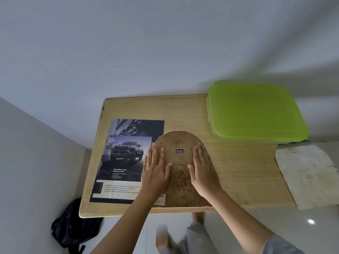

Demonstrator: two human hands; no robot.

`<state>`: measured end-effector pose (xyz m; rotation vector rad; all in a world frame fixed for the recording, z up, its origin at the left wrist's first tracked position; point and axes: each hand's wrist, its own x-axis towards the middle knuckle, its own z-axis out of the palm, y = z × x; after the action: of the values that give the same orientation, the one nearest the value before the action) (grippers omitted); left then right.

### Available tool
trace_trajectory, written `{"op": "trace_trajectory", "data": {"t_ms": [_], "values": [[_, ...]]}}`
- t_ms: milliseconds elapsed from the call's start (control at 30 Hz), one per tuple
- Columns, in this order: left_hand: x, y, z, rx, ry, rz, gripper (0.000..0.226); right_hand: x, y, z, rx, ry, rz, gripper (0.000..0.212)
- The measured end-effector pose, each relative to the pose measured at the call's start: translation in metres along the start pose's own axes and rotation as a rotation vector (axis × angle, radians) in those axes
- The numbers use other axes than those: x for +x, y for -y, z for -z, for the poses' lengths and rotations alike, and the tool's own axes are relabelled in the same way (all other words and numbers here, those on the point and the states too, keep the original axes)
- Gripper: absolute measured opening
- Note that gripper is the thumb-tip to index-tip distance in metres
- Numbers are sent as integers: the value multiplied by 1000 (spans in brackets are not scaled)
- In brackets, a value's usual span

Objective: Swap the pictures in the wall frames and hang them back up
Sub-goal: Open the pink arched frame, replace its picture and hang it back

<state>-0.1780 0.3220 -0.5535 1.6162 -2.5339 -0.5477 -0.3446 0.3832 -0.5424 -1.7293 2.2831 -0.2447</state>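
Note:
An arch-shaped wall frame [180, 173] lies face down on the wooden table [238, 171], its brown spotted backing board up, with a small metal hanger [179, 151] near the top. My left hand [156, 171] presses flat on the board's left side. On the right side lies my right hand [202, 171], also flat with straight fingers. Two car pictures lie to the left of the frame: a smaller truck picture [126, 156] on top of a larger dark sheet [139, 127]. The frame's front is hidden.
A clear box with a green lid [255, 112] stands at the table's back right. A crumpled white paper [308, 175] hangs over the right edge. A black backpack [73, 226] sits on the floor by the left corner. The grey wall is directly behind the table.

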Motion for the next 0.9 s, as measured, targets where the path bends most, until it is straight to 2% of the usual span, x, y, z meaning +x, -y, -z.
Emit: {"op": "trace_trajectory", "data": {"t_ms": [133, 267, 367, 433, 533, 567, 733, 800, 900], "values": [[-38, -7, -10, -73, -23, 66, 69, -28, -5, 2, 228, -15, -144, 68], [-48, -5, -19, -19, -22, 79, 67, -47, 4, -1, 352, -35, -203, 69], [-46, -6, -21, 2, -21, 85, 69, -42, 6, 1, 496, -74, -314, 71], [-48, -7, -20, -4, -15, 82, 71, -35, 0, 4, 646, -88, -392, 65], [-51, -5, -21, -29, 28, 47, 75, -37, -11, 11, 915, -113, -483, 44], [-51, -4, -20, -46, 27, 38, 76, -41, -13, 13, 960, -115, -473, 39], [-52, -8, -6, -113, 9, 71, 73, -51, -8, 20, 1087, -182, -402, 43], [-43, -18, 6, -213, -2, 93, 65, -49, -3, 28, 1108, -207, -371, 43], [-21, -44, 42, -426, -67, 30, 53, -44, 7, 48, 1123, -246, -279, 43]]}}
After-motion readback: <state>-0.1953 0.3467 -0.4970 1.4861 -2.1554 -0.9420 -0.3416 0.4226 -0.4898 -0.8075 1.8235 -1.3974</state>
